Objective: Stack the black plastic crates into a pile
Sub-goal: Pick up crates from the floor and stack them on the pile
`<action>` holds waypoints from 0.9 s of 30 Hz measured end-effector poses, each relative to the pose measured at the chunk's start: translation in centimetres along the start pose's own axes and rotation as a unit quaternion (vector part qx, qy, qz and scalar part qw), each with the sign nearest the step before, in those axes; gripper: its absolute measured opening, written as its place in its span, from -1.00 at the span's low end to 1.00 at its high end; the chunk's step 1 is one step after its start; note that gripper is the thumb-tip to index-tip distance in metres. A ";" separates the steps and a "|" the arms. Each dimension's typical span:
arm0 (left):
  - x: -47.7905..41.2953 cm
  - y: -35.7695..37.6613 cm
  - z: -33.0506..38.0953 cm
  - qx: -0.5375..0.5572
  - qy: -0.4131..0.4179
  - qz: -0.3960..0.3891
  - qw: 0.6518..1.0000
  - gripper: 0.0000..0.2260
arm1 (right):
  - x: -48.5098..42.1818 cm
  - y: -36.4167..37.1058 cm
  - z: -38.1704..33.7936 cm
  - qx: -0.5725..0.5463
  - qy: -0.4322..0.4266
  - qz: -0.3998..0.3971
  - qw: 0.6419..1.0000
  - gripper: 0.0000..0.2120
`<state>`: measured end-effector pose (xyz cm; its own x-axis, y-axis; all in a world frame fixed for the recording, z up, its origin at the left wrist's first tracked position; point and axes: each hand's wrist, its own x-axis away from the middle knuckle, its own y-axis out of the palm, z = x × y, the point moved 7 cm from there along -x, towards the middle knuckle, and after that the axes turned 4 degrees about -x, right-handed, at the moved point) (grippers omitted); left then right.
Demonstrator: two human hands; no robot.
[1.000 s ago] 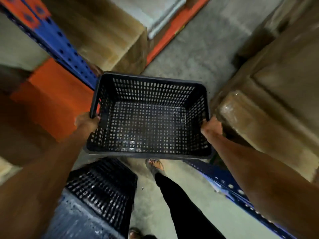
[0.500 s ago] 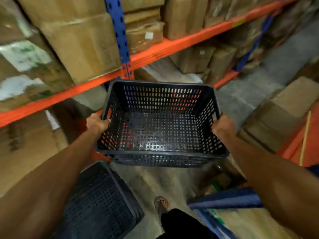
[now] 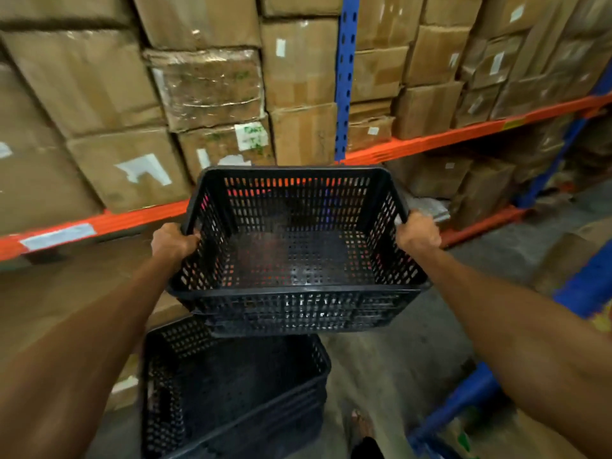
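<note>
- Perforated black crate (image 3: 298,246), empty, held in the air above the floor crate (image 3: 231,392), also empty.
- Left hand (image 3: 172,243) and right hand (image 3: 418,230) grasp its side rims.
- Cardboard boxes (image 3: 205,87) fill the rack behind.

A crate (image 3: 298,246) held between two hands, above and behind a second crate (image 3: 231,392), before shelves (image 3: 414,149) of boxes (image 3: 205,87).

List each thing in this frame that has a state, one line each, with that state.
Held crate: empty, upright, in the air, gripped at both short sides.
Lower crates: nested pile on the floor, top one empty, below and left of the held crate.
Left hand: closed on the crate's left rim.
Right hand: closed on the right rim.
</note>
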<state>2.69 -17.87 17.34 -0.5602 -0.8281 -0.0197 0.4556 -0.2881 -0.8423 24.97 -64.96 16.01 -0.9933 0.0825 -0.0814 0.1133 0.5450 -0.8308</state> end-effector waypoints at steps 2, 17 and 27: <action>0.8 -2.8 -4.4 -0.011 -0.024 0.011 1.000 -0.60 | 2.5 1.7 -2.9 -0.003 -0.025 -0.011 1.000 -0.62; 6.6 -9.9 -23.9 0.003 -0.109 0.032 0.994 -0.65 | 10.8 13.5 -14.4 0.052 -0.172 -0.124 0.976 -0.61; 7.3 -6.4 -26.0 0.028 -0.152 -0.008 0.988 -0.60 | 10.6 15.8 -12.6 0.101 -0.170 -0.145 0.969 -0.60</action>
<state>-22.33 -9.58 8.52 -0.3374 -0.9272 0.1626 0.4904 -0.3206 -0.8104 16.56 -44.97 8.91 -0.9373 -0.3477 0.0246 -0.1454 0.3258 -0.9342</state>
